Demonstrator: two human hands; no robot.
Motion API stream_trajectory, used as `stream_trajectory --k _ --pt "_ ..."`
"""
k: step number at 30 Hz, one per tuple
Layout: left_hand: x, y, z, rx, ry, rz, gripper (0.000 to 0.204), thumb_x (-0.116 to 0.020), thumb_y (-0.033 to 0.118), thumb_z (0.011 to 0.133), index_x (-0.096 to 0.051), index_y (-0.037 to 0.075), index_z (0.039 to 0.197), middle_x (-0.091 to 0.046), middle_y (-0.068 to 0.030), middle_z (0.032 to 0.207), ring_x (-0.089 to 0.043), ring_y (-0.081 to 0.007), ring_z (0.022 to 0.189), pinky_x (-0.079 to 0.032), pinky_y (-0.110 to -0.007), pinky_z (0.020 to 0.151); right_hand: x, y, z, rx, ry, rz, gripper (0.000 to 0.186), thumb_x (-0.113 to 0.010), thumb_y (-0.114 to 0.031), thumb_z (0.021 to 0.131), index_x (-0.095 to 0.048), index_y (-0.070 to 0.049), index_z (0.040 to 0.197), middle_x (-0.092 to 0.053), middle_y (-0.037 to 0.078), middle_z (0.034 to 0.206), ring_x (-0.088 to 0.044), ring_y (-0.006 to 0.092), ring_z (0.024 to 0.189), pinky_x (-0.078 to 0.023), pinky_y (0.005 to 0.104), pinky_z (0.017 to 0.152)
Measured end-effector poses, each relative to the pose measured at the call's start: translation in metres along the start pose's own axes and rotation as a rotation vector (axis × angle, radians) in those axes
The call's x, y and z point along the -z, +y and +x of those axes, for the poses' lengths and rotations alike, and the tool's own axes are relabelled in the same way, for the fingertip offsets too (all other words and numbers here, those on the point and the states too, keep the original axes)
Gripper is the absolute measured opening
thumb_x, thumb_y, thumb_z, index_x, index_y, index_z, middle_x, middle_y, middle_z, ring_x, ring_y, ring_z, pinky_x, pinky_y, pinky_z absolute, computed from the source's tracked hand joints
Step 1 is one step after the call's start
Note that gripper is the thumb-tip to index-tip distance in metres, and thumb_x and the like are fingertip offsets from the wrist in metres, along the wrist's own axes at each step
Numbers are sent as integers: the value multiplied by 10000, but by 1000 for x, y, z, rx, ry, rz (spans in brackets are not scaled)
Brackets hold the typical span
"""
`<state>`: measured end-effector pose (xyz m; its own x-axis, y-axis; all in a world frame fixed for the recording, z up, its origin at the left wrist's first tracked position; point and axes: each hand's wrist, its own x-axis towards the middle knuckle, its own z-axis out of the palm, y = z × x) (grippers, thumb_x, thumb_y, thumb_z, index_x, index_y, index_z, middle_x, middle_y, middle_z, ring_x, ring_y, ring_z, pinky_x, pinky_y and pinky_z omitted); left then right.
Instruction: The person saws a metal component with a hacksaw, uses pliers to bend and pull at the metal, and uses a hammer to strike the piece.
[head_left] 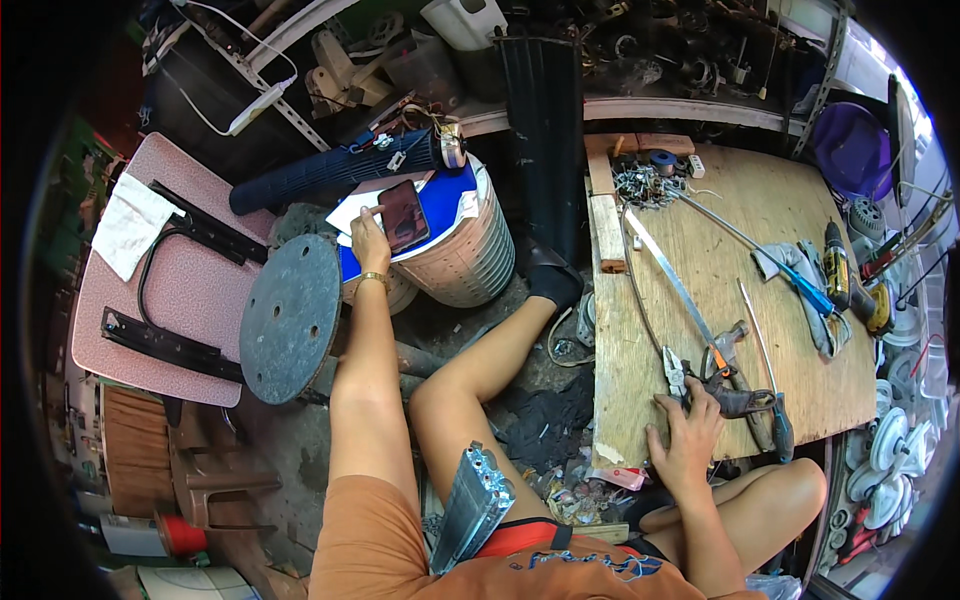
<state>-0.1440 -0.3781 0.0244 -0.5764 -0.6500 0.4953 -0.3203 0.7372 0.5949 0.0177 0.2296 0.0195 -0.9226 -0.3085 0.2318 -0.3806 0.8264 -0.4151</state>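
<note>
Head view, only one here. My left hand (pixel 370 245) reaches out to the dark phone (pixel 402 217), fingers close together at its left edge; can't make out whether they grip it or just steady it. Phone lies on the blue top (pixel 452 196) of the ribbed drum (pixel 487 245), screen up, probably so I can see it from where I sit. White paper (pixel 348 210) just beside it. A long black finned tube (pixel 330 174) lies behind, likely parked there as it's too long for the drum top.

My right hand (pixel 690 440) is over the near edge of the wooden board (pixel 810 390), fingers spread, thumb apart, fingertips by the pliers (pixel 673 364); I'd say resting, not pinching anything I can make out. Pliers lie jaws away from me, handles my way, presumably for easy pickup. Hammer (pixel 736 345) and screwdriver (pixel 782 432) are near too, within reach. Drill (pixel 836 262) lies at the far right side, probably to leave the middle free. Loose screws (pixel 640 186) heaped at the far corner, likely so they don't scatter. Silvery metal block (pixel 470 512) sits tilted in my lap, neither hand on it, apparently propped by my legs.
</note>
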Motion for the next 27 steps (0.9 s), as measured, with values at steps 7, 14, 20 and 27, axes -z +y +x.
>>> stream_trajectory --k 7,14,20,27 --pt "11 -1 2 -28 -85 49 663 -205 508 1127 -770 172 1213 -564 -193 1377 -550 -404 1293 -384 -508 1120 0 0 0 -8 -10 -8 492 -825 -181 730 -706 -142 1205 -476 193 1491 -438 407 1326 -345 517 1061" --pt "5 7 -7 -57 -129 140 623 -208 471 1133 -738 186 1296 -467 -169 1504 -476 -378 1399 -349 -508 1169 -2 2 0 -13 5 -23 475 -832 -191 733 -722 -151 1194 -466 168 1500 -448 387 1307 -340 527 1059" --pt "15 3 -2 -40 -137 173 608 -210 476 1133 -720 206 1326 -479 -145 1509 -486 -371 1398 -347 -526 1167 -2 -1 1 -9 0 -10 464 -826 -191 740 -723 -151 1191 -464 167 1502 -449 389 1306 -342 528 1057" --pt "11 6 -4 -70 -148 141 618 -205 480 1131 -717 200 1334 -527 -185 1467 -504 -401 1373 -351 -539 1158 -3 1 0 -15 3 -28 463 -827 -194 731 -730 -155 1182 -466 169 1499 -454 390 1302 -347 527 1050"
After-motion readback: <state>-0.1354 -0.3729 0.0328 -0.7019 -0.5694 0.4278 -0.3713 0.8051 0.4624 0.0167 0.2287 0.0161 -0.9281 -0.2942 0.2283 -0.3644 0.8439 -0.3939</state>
